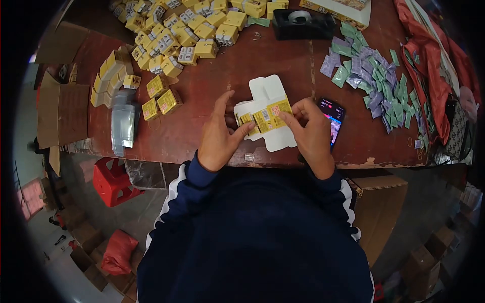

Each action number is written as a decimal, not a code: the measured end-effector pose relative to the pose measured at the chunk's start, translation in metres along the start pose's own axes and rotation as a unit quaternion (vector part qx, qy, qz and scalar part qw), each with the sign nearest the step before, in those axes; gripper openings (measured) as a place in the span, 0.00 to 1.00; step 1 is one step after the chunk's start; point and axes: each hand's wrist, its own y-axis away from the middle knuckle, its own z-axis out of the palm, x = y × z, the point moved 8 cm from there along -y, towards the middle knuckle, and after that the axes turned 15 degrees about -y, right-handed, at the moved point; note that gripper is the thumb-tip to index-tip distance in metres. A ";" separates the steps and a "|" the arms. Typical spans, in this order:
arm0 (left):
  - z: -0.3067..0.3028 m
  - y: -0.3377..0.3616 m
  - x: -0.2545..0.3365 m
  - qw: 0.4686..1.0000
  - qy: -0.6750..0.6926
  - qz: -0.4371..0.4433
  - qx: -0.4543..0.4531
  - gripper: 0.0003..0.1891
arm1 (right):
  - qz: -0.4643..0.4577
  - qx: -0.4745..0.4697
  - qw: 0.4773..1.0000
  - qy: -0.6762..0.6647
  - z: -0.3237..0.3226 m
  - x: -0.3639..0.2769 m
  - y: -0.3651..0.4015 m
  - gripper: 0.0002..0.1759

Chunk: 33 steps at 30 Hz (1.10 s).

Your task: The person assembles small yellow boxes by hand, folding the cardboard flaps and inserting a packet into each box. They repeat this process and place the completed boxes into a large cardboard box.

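An unfolded yellow and white carton [271, 115] lies between my hands above the red-brown table [202, 146], its white flaps spread up and down. My left hand [219, 132] has its thumb on the carton's left part, where a smaller yellow printed piece [245, 121] shows; its other fingers are raised and spread. The right edge of the carton is pinched between thumb and fingers of my right hand [312, 132]. Three yellow boxes [168, 101] stand to the left of my left hand. A lit phone [331, 118] lies just beyond my right hand.
Many yellow and white boxes [206, 48] are piled at the back left. Green and purple sachets [376, 83] spread at the right. A black tape dispenser [303, 25] stands at the back. Clear plastic sleeves [123, 123], a cardboard box [65, 113] and a red stool [112, 183] are at left.
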 end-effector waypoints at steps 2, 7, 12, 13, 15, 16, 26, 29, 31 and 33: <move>-0.002 -0.001 -0.001 1.000 0.025 -0.007 0.012 0.38 | -0.026 0.010 0.998 -0.053 -0.007 -0.005 0.000 0.11; -0.043 0.010 0.041 0.992 0.047 0.052 0.102 0.26 | 0.005 0.013 0.958 -0.287 -0.021 -0.021 0.011 0.08; -0.025 0.034 0.055 0.956 0.289 -0.015 -0.054 0.04 | 0.035 -0.017 0.931 -0.362 0.000 -0.030 0.032 0.06; -0.023 0.038 0.058 0.954 0.293 -0.010 -0.067 0.04 | -0.030 0.041 0.943 -0.329 -0.001 -0.041 0.035 0.11; -0.042 0.043 0.064 0.993 0.078 0.078 0.034 0.02 | -0.230 0.088 0.968 -0.045 -0.014 -0.084 0.049 0.21; -0.049 0.046 0.074 0.997 0.018 0.077 0.026 0.03 | -0.303 0.054 0.951 -0.039 -0.010 -0.092 0.056 0.29; -0.068 0.067 0.099 0.956 -0.133 0.254 0.057 0.06 | -0.340 -0.027 0.940 0.008 0.006 -0.107 0.068 0.23; -0.069 0.071 0.101 0.946 -0.191 0.254 0.067 0.07 | -0.265 -0.093 0.959 -0.044 0.011 -0.099 0.066 0.18; -0.068 0.071 0.099 0.943 -0.195 0.260 0.073 0.07 | -0.205 -0.093 0.966 -0.128 0.010 -0.093 0.062 0.16; -0.068 0.072 0.099 0.939 -0.201 0.266 0.080 0.07 | -0.175 -0.112 0.966 -0.158 0.010 -0.087 0.059 0.15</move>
